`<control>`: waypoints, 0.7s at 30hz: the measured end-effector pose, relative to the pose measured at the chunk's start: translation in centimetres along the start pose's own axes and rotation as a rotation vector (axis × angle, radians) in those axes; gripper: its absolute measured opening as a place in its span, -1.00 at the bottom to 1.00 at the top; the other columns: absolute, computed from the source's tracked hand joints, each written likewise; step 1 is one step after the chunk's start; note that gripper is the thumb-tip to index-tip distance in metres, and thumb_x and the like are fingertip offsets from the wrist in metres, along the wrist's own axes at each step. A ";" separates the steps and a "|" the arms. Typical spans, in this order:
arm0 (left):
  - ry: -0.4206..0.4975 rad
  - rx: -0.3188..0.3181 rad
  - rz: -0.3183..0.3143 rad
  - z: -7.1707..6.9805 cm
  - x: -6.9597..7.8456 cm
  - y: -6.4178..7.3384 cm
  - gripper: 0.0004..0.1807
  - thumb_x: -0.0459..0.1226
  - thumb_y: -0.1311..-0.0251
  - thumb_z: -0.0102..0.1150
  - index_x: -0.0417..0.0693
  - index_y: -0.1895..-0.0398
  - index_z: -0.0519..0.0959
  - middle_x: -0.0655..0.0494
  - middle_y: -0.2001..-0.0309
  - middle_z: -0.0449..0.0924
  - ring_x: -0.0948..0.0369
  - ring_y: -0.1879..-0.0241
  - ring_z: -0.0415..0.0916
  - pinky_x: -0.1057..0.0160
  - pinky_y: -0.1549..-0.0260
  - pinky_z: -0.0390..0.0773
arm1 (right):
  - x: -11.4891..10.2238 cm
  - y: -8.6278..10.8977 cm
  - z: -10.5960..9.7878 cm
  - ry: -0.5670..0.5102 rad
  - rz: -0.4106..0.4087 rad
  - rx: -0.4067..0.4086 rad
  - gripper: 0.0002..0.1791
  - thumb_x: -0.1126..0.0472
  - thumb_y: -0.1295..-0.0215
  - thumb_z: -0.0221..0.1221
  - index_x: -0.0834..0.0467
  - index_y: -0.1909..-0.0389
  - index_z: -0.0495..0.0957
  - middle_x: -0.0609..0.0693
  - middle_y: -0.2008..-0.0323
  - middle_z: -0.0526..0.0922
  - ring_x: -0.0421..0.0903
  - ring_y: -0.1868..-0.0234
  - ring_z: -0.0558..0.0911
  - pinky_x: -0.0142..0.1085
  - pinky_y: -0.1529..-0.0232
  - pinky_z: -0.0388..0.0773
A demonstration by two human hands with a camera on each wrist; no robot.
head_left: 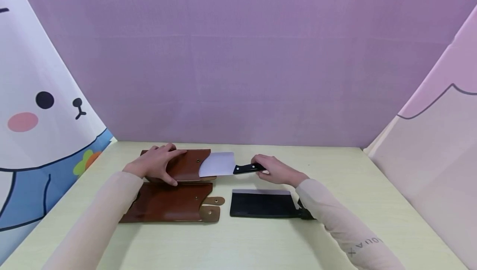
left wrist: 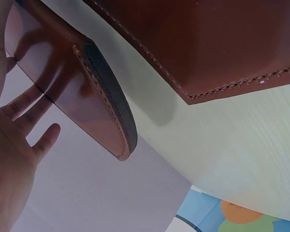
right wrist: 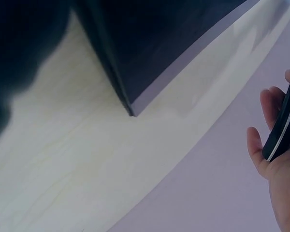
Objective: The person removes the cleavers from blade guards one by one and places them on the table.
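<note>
In the head view my right hand grips the black riveted handle of a cleaver. Its shiny blade points left and lies partly inside the mouth of a brown leather knife sheath; the rest of the blade is hidden there. My left hand holds this sheath across its width, thumb along the near edge and fingers over the top. From the left wrist, the sheath's stitched end looks raised off the table. The right wrist view shows fingers around the handle.
A second brown sheath lies nearer, its two snap straps unfastened to the right. Beside it rests a black-bladed cleaver, its handle partly under my right forearm. A purple cloth wall stands behind the pale table.
</note>
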State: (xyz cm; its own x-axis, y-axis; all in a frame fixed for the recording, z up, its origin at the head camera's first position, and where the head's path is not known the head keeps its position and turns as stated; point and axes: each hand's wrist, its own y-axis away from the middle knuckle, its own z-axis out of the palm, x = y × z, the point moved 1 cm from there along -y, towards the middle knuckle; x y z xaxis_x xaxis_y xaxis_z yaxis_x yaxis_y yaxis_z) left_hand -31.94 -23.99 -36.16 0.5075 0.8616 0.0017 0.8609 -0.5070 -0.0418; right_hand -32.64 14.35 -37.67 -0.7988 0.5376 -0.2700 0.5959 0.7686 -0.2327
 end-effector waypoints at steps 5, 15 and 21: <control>0.002 0.002 0.002 0.0 0.0 0.0 0.11 0.28 0.41 0.37 0.06 -0.31 0.24 -0.08 -0.07 0.32 0.03 0.00 0.35 -0.17 0.00 0.28 | 0.1 0.2 -0.2 0.009 -0.011 0.004 -0.77 0.35 -0.17 0.11 0.23 0.13 0.42 0.01 0.26 0.52 -0.14 0.36 0.48 -0.34 0.30 0.45; 0.002 0.006 0.002 0.1 0.2 0.3 0.09 0.27 0.41 0.38 0.07 -0.31 0.25 -0.08 -0.07 0.32 0.02 0.02 0.37 -0.16 0.01 0.30 | -0.1 0.7 -0.6 0.014 -0.007 0.000 -0.77 0.36 -0.16 0.11 0.25 0.14 0.43 0.04 0.25 0.54 -0.10 0.33 0.48 -0.31 0.26 0.44; 0.006 0.003 0.000 0.2 0.2 0.3 0.10 0.27 0.41 0.38 0.09 -0.32 0.24 -0.07 -0.08 0.32 0.03 0.01 0.36 -0.16 0.01 0.30 | 0.2 1.1 -0.6 0.034 -0.006 0.010 -0.78 0.34 -0.16 0.12 0.22 0.15 0.44 -0.01 0.26 0.53 -0.15 0.32 0.44 -0.28 0.24 0.42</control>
State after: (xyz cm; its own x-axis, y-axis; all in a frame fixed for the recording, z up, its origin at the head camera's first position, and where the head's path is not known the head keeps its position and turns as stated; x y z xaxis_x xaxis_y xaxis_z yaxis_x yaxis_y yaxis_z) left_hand -31.60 -23.90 -36.34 0.5080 0.8613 0.0076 0.8606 -0.5073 -0.0450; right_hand -32.17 15.53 -37.42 -0.8044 0.5447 -0.2373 0.5921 0.7683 -0.2434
